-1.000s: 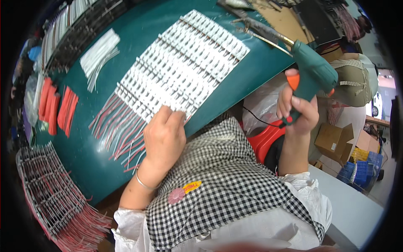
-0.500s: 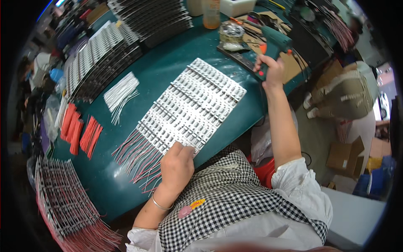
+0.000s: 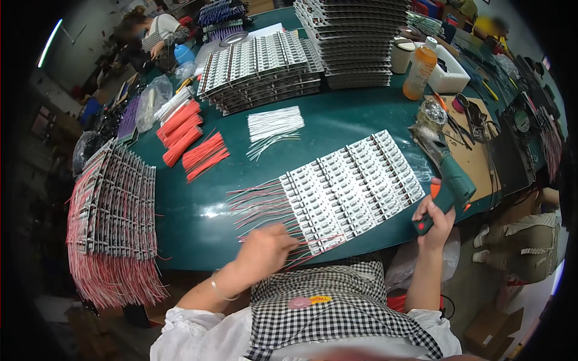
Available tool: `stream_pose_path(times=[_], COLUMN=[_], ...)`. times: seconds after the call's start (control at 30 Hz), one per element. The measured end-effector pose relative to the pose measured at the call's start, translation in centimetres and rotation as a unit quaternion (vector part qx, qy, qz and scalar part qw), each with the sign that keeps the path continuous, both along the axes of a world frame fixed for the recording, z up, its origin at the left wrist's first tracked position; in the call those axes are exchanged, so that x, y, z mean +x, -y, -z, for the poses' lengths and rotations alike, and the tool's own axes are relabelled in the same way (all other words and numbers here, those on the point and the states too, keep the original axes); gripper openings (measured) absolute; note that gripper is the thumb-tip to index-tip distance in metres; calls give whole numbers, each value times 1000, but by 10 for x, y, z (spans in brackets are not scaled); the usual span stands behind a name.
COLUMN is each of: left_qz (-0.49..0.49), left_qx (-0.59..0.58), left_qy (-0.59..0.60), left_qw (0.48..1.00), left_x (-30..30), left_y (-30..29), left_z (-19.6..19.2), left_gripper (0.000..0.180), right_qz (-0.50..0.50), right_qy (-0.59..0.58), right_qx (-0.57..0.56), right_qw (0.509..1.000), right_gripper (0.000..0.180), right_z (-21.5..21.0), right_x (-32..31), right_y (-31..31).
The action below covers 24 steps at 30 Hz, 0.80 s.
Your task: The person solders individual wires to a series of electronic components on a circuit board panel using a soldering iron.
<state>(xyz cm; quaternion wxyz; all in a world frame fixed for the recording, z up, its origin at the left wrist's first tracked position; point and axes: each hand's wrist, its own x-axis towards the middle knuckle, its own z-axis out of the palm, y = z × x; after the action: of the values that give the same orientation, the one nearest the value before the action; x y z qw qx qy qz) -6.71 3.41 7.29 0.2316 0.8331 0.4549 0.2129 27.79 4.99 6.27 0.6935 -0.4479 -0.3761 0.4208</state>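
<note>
Left hand [image 3: 268,248] lies flat, fingers loosely spread, pressing on the red wires [image 3: 259,207] that fan out from the near left corner of the white panel of small circuit boards [image 3: 352,189]. That panel sits on the green surface [image 3: 198,210], right at its near edge. Right hand [image 3: 435,218] is curled tight around the grip of a green glue gun [image 3: 448,180] with an orange trigger, just off the panel's right end, nozzle pointing away.

green table [image 3: 337,123]: white board panel [image 3: 352,189], red wires [image 3: 205,156], white wires [image 3: 274,123].
</note>
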Motion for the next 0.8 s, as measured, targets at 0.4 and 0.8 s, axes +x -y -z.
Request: stream_pose_path(times=[0.4, 0.8], left_qz=[-116, -152], left_qx=[85, 103], left_qy=[-17, -102], left_qw=[990, 978], left_x=[-52, -17], left_y=[-90, -213], left_z=[-34, 28], left_gripper=[8, 30], right_qz=[60, 13], right_qy=[539, 606], right_qx=[32, 61], right_qw=[840, 793], right_gripper=[65, 66], right_z=[19, 11], right_x=[-57, -50], right_y=[4, -6])
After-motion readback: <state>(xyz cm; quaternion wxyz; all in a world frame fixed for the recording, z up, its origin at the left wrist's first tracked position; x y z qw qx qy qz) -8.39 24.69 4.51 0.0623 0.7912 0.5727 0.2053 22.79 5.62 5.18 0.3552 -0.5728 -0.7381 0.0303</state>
